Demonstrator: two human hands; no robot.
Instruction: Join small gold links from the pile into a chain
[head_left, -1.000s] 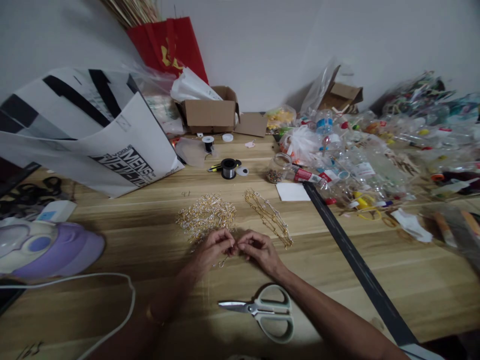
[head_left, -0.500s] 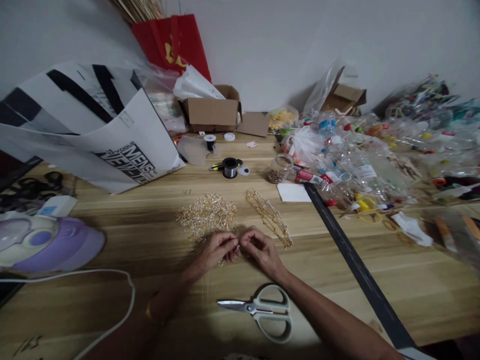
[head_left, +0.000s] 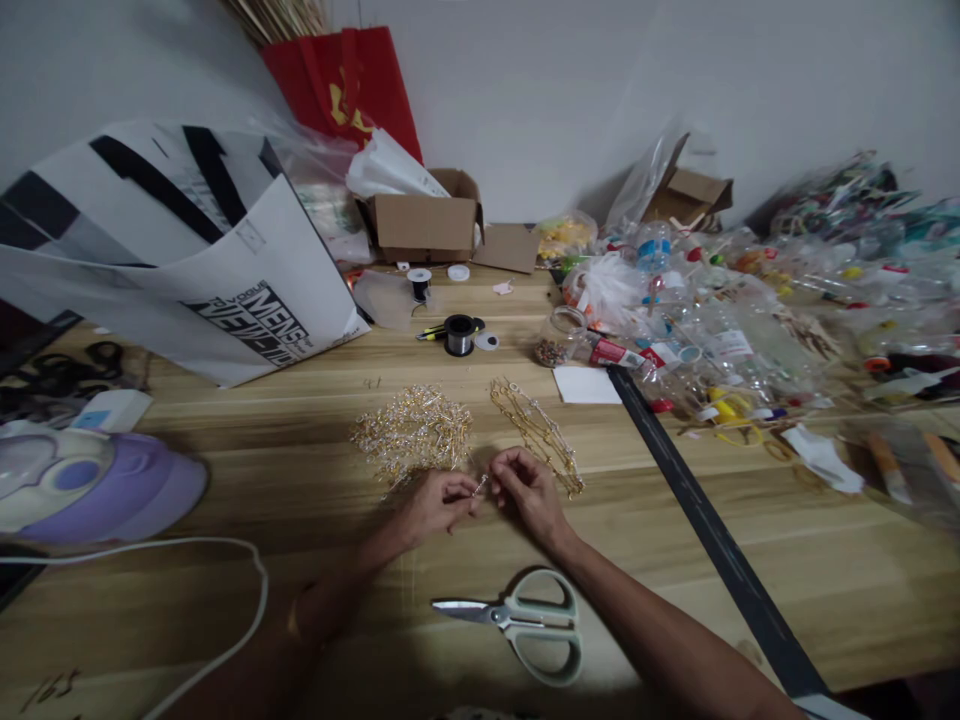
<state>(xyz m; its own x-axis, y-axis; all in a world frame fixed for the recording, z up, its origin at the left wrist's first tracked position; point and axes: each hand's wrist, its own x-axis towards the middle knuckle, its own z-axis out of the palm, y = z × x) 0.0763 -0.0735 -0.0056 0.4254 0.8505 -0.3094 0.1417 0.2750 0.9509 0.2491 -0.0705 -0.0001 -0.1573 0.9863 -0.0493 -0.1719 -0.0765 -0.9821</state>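
Observation:
My left hand (head_left: 437,504) is closed in a pinch on a short beaded chain (head_left: 480,485) that glints between the fingertips. Close beside it, the thumb and forefinger of my right hand (head_left: 529,492) pinch the chain's other end, though its tip is too small to make out. Just beyond my left hand lies a tangled heap of gold and silver beaded chains (head_left: 412,428). Several gold chains (head_left: 536,430) are laid out lengthwise past my right hand. Scissors (head_left: 517,622) with pale handles rest on the wooden table (head_left: 337,590) nearer to me, blades pointing left.
A wire spool (head_left: 459,336), a jar of beads (head_left: 559,340) and a cardboard box (head_left: 427,225) stand farther back. Plastic bottles (head_left: 731,340) crowd the right behind a black strip (head_left: 712,530). A white bag (head_left: 255,290) and a purple appliance (head_left: 142,490) occupy the left.
My hands have drawn slightly apart, the right one moving up and right. The beaded chain now shows between my fingertips.

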